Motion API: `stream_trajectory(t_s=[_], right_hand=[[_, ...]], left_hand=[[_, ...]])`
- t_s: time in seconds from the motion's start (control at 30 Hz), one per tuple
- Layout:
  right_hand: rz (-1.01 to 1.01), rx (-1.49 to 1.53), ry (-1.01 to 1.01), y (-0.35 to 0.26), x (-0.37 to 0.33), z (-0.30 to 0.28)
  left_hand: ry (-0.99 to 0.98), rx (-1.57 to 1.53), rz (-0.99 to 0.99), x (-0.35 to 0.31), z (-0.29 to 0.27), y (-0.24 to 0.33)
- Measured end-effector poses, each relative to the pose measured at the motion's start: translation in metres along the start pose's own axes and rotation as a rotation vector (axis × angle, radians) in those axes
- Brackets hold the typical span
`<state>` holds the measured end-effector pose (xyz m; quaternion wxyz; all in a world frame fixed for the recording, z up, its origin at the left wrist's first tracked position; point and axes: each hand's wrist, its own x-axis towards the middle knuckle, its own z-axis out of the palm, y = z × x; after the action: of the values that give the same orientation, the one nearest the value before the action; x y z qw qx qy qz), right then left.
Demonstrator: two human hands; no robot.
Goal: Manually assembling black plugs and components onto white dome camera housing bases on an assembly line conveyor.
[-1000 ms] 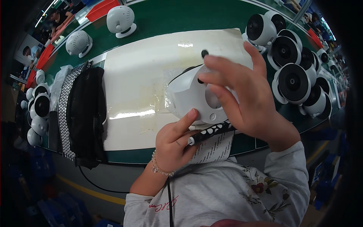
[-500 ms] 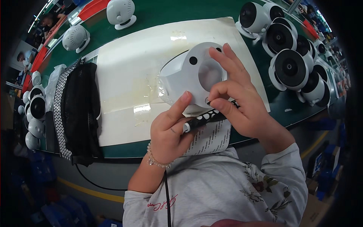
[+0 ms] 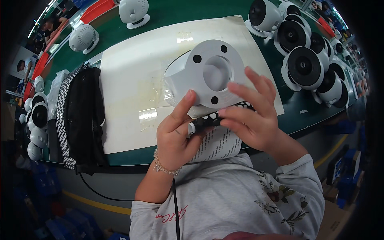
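A white fan-like device (image 3: pixel 180 70) lies on its side, its round base (image 3: pixel 240 64) facing up. The base has a round hollow in the middle and 3 black round pads on its rim. My left hand (image 3: pixel 176 134) grips a folded black strip of round pads (image 3: pixel 206 122) with pale round gaps; one raised finger touches the base's near edge. Printed white backing paper (image 3: pixel 224 146) hangs below the strip. My right hand (image 3: pixel 256 114) has its fingers apart, index finger and thumb over the strip, the other fingertips blurred beside the base.
A cream board (image 3: pixel 128 100) covers the green bench (image 3: pixel 176 16). On its left lies a black mesh bag (image 3: pixel 86 116). Finished-looking white devices with black fronts (image 3: pixel 306 66) crowd the right; more stand at far left. Two white ones (image 3: pixel 134 12) stand at the back.
My right hand has drawn back from the base's near rim to the strip, its pinch opened. A black pad now shows on that rim. The view has shifted slightly.
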<state>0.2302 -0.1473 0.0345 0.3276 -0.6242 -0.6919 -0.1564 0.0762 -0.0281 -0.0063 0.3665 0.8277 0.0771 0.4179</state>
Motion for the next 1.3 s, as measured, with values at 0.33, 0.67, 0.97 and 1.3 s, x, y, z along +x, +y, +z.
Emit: stream_trajectory(t_s=[0.33, 0.67, 0.97, 1.3], right_hand=[[0.292, 0.412, 0.086, 0.029, 0.009, -0.001], [-0.015, -0.275, 0.041, 0.033, -0.004, -0.011], [0.101, 0.404, -0.418, 0.060, 0.098, -0.013], [0.311, 0.041, -0.011, 0.178, 0.165, 0.063]], left_hand=[[-0.018, 0.060, -0.005, 0.002, 0.001, 0.003], [0.026, 0.150, 0.041, 0.001, 0.002, 0.001], [-0.055, 0.122, 0.019, -0.007, -0.011, -0.002], [-0.088, 0.001, -0.174, -0.015, -0.055, -0.003]])
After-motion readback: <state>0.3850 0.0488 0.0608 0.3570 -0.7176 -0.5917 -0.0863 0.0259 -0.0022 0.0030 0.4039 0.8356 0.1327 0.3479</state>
